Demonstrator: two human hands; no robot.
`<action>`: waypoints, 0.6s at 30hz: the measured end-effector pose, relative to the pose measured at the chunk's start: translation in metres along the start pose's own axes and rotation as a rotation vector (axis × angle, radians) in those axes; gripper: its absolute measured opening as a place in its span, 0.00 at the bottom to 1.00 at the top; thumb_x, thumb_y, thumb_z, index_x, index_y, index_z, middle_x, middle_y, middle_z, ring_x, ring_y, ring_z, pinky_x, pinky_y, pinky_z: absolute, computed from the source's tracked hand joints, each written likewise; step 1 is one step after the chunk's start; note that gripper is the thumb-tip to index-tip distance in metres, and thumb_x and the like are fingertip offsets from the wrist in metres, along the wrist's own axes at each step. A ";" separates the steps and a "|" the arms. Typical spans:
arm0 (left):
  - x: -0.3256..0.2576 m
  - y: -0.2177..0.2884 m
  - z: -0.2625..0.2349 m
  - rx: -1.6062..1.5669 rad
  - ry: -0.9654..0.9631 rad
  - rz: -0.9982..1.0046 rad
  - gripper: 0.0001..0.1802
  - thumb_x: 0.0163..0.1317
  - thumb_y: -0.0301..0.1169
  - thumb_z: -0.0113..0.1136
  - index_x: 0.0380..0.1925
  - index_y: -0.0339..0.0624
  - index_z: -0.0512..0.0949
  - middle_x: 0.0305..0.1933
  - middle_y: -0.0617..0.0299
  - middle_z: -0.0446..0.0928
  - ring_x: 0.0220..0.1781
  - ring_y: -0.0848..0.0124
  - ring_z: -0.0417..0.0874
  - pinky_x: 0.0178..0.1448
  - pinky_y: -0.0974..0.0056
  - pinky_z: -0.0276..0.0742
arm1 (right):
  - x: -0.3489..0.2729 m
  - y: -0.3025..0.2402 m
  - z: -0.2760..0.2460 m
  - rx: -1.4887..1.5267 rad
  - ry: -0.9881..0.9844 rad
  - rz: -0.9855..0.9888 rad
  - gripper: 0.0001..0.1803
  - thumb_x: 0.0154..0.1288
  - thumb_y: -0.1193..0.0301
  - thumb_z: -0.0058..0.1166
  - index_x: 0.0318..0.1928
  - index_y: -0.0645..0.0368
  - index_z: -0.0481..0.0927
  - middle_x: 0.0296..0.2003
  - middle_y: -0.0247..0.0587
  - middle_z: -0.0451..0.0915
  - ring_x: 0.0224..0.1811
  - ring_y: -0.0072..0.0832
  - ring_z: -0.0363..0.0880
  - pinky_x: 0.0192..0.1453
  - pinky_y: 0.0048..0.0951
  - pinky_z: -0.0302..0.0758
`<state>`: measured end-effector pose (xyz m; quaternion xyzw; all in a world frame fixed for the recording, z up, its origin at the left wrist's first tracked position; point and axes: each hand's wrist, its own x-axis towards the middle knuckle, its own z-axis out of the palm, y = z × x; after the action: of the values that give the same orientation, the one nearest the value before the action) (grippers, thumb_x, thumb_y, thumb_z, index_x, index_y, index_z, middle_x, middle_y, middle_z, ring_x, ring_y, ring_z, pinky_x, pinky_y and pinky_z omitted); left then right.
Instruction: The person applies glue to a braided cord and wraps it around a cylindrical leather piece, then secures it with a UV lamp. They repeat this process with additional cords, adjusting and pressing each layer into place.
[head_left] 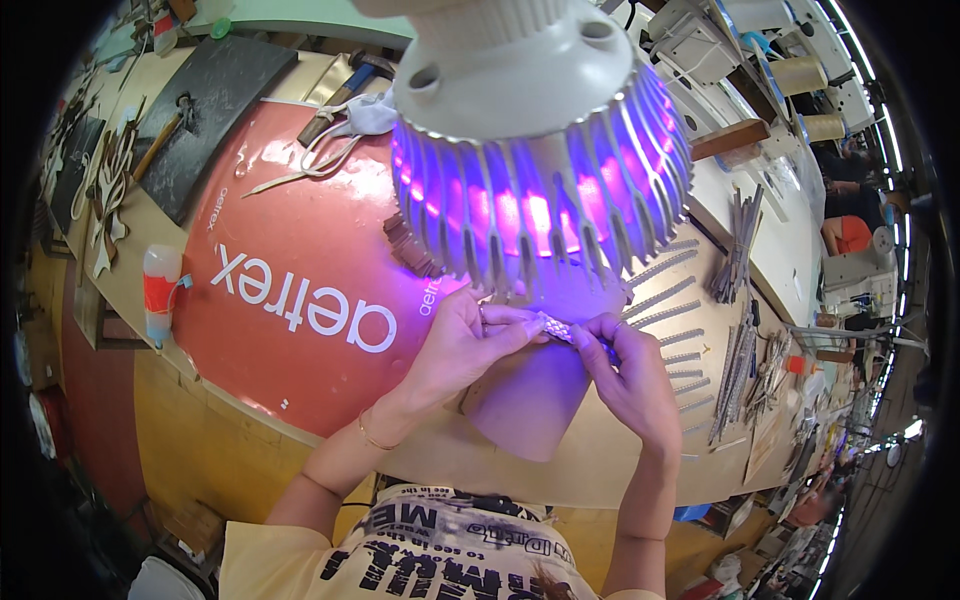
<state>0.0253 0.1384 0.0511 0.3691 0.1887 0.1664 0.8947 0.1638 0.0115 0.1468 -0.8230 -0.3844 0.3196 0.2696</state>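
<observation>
On my feed, the left hand (462,342) and right hand (630,375) pinch a braided strip (557,328) between them, just near of the lamp (520,95). I judge it light, pliable, best held by both ends.

Tan worktop (420,462): red sheet (275,370) flat at left, dark slab (225,115) beside it. Bottle (161,296) at left edge. Right side: row of grey strips (665,299), strip bundles (739,240) farther out.
</observation>
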 end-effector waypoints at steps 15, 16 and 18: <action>0.003 0.000 0.001 0.061 0.074 -0.028 0.15 0.67 0.24 0.59 0.52 0.33 0.72 0.41 0.51 0.85 0.41 0.70 0.88 0.47 0.68 0.85 | 0.003 0.009 0.000 -0.164 0.015 -0.170 0.10 0.70 0.68 0.55 0.38 0.63 0.80 0.21 0.48 0.76 0.22 0.40 0.74 0.30 0.36 0.70; 0.003 -0.001 0.001 0.059 0.082 -0.026 0.15 0.67 0.24 0.60 0.51 0.33 0.72 0.41 0.51 0.85 0.41 0.70 0.88 0.47 0.68 0.85 | 0.003 0.009 -0.001 -0.175 0.013 -0.176 0.09 0.70 0.69 0.55 0.38 0.63 0.80 0.21 0.47 0.76 0.21 0.37 0.73 0.29 0.34 0.71; 0.003 -0.002 0.001 0.049 0.084 -0.048 0.15 0.66 0.24 0.60 0.51 0.33 0.72 0.41 0.52 0.85 0.41 0.71 0.87 0.45 0.69 0.84 | 0.004 0.009 -0.001 -0.198 0.009 -0.175 0.10 0.70 0.67 0.54 0.38 0.62 0.80 0.21 0.50 0.77 0.23 0.44 0.76 0.31 0.39 0.72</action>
<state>0.0289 0.1386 0.0495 0.3788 0.2388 0.1553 0.8805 0.1712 0.0099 0.1402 -0.8103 -0.4834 0.2516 0.2154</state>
